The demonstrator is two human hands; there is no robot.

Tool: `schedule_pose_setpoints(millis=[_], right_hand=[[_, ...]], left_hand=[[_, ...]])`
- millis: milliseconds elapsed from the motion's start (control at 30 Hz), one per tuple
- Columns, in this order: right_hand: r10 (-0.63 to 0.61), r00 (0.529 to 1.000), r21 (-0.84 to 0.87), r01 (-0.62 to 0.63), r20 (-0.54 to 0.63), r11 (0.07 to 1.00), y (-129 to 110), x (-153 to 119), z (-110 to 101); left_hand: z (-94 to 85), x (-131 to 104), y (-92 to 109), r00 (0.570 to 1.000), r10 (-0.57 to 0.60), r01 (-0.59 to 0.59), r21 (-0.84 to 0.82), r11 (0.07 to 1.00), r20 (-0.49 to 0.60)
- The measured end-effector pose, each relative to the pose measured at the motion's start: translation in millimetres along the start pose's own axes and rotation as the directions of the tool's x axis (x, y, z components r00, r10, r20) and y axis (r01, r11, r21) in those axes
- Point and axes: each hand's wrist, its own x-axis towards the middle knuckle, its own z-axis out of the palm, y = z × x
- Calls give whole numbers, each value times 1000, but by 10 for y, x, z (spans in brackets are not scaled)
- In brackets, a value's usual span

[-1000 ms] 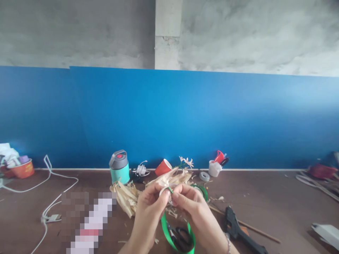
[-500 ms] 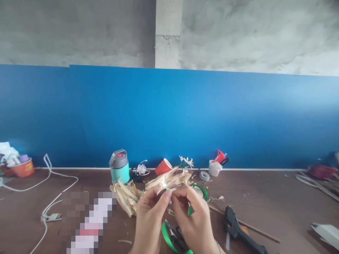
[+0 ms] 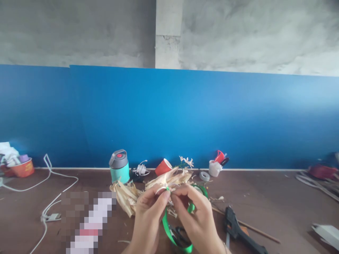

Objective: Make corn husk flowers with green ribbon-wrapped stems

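Note:
My left hand is closed in a pinch around a small white flower that has green at its base. Opposite it, close to the fingertips, my right hand pinches green tape, which hangs in a loop beneath both hands. Black-handled scissors lie on the table below, partly covered by the tape and my right hand. Behind my hands are dry corn husks and finished white flowers on a green stem.
A black glue gun and a thin stick lie to the right. At the back stand a teal flask, a tipped red cup, a tape roll and a white cup. A white cable runs along the left.
The flower has turned and sits slightly lower between my fingers. My right hand has shifted a little, and the green tape loop now shows more below the hands.

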Motion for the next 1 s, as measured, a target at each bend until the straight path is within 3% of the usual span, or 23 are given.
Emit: schedule_pose_setpoints(millis=[67,167,433,667,767,867,1000], right_hand=[[136,988,126,-144,71,981,3,32,-44],[241,958,287,-278,158,917,16,89,-123],[357,876,295,-452,323,842,108,119,-188],[323,900,237,-395,292,887,77,141,-173],[332,903,259,-402,274,878,74,141,-150],[311,925,279,-365,218,888,80,128,-118],[304,934,366,-354,188,861,46,114,-95]], left_hand=[[-18,27,12,999,15,-17,56,998,41],[-33,64,49,997,5,-19,170,985,81],[-66,103,183,970,-63,-39,404,914,237],[-74,130,163,943,106,-284,599,749,314],[-71,120,139,935,166,-335,625,705,314],[-64,114,121,936,199,-341,614,712,290],[-24,99,140,955,146,-264,516,815,257]])
